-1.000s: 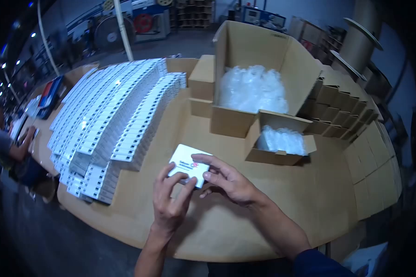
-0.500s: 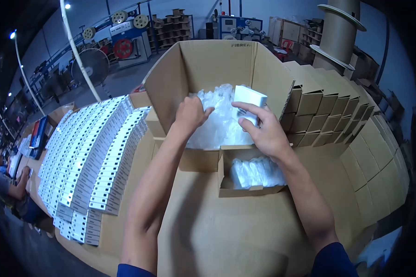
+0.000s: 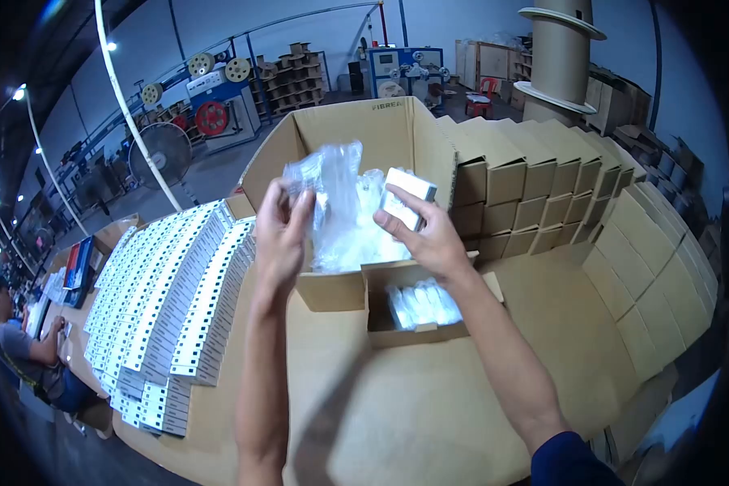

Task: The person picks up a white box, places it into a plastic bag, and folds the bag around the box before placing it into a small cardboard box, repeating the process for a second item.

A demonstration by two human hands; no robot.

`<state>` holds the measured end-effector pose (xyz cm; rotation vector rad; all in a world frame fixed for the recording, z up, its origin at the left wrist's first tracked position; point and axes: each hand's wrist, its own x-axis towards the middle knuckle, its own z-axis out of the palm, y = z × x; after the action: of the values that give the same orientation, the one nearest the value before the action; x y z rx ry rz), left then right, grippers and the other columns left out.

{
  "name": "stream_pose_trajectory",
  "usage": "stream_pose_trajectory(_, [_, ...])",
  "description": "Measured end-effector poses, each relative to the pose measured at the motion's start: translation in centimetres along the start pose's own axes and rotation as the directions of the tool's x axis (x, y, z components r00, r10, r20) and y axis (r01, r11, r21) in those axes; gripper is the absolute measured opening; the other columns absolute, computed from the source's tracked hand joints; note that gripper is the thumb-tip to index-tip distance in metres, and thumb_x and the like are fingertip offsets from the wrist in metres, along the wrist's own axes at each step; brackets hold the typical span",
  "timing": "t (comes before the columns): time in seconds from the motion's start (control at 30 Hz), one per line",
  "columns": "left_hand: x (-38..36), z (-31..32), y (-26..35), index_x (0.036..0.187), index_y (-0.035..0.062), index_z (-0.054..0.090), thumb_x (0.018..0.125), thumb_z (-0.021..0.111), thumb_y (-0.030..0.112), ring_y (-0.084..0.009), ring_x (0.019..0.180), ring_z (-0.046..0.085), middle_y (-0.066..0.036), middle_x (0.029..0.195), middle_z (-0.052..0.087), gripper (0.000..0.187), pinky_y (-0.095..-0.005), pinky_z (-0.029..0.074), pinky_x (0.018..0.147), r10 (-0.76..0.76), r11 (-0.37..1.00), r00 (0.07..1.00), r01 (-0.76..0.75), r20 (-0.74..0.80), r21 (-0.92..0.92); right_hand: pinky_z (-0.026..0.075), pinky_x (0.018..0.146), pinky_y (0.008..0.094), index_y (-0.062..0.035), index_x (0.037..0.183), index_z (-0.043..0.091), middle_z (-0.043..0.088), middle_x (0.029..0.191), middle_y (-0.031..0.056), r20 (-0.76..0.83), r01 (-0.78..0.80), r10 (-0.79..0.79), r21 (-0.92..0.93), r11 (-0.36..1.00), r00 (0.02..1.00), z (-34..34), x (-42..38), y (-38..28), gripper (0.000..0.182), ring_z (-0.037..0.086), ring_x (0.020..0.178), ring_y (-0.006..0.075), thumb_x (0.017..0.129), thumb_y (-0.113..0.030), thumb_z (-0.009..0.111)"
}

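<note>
My left hand (image 3: 283,231) pinches a clear plastic bag (image 3: 336,182), which stands up above the large open carton (image 3: 352,130). In my right hand (image 3: 429,239) is a small white box (image 3: 411,185), gripped between thumb and fingers just right of the bag. More clear plastic bags (image 3: 368,243) lie inside the large carton beneath both hands. In front of it sits a smaller open carton (image 3: 413,336) with several wrapped items (image 3: 423,304) in it, partly below my right forearm.
Stacked white boxes (image 3: 158,283) cover the table's left side. Folded brown cartons (image 3: 535,182) stand in rows at the right, with more flat ones (image 3: 656,267) nearer. A person (image 3: 36,348) sits at the far left. Machines and a large spool (image 3: 559,61) are behind.
My left hand has lifted a plastic bag out of the pile and now holds it up. My right hand still holds the white box. The view has shifted somewhat.
</note>
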<state>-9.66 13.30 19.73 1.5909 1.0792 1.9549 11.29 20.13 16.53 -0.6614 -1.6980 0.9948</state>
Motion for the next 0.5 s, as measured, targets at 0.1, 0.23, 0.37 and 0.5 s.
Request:
stream_pose_trajectory(0.1, [-7.7, 1.9, 2.3, 0.112, 0.0036, 0.057, 0.105, 0.057, 0.011, -0.0029, 0.081, 0.053, 0.003, 0.091, 0.06, 0.01, -0.0198, 0.043, 0.07, -0.132, 0.971, 0.991, 0.123, -0.031, -0.207, 0.05, 0.095, 0.0317, 0.007, 0.132, 0.063, 0.067, 0.125, 0.0179, 0.119, -0.25, 0.227, 0.241, 0.938, 0.967, 0.5, -5.2, -2.3, 0.074, 0.064, 0.105, 0.0192, 0.085, -0.047, 0.083])
stream_pose_trajectory(0.23, [-17.1, 6.0, 4.5, 0.114, 0.005, 0.055, 0.108, 0.055, 0.015, -0.0007, 0.072, 0.046, 0.004, 0.087, 0.057, 0.012, -0.0188, 0.037, 0.06, -0.272, 0.929, 0.934, 0.191, -0.234, -0.318, 0.043, 0.07, 0.0255, -0.0006, 0.098, 0.074, 0.063, 0.08, -0.0026, 0.114, -0.332, 0.318, 0.132, 0.934, 0.941, 0.7, -15.4, -3.0, 0.027, 0.051, 0.077, 0.0068, 0.097, -0.028, 0.074])
stream_pose_trajectory(0.37, [-26.0, 7.2, 4.0, 0.11, 0.0065, 0.054, 0.109, 0.052, 0.019, -0.0005, 0.07, 0.049, 0.002, 0.087, 0.058, 0.013, -0.019, 0.041, 0.057, -0.303, 0.944, 0.876, 0.223, -0.376, -0.243, 0.045, 0.068, 0.0277, 0.0067, 0.104, 0.071, 0.061, 0.093, 0.0092, -0.072, -0.173, 0.168, -0.085, 0.981, 0.983, 0.1, -26.3, -2.5, 0.028, 0.057, 0.084, 0.0145, 0.098, -0.021, 0.07])
stream_pose_trajectory(0.5, [-32.0, 9.3, 6.4, 0.104, 0.0068, 0.054, 0.109, 0.053, 0.019, -0.0001, 0.064, 0.046, 0.004, 0.077, 0.055, 0.014, -0.0191, 0.036, 0.054, -0.476, 0.869, 0.797, 0.361, -0.372, -0.34, 0.051, 0.079, 0.0278, 0.0054, 0.111, 0.071, 0.062, 0.111, 0.0129, -0.092, -0.222, 0.22, -0.009, 0.975, 0.971, -1.3, -33.5, -1.4, 0.025, 0.062, 0.095, 0.0179, 0.097, -0.015, 0.072])
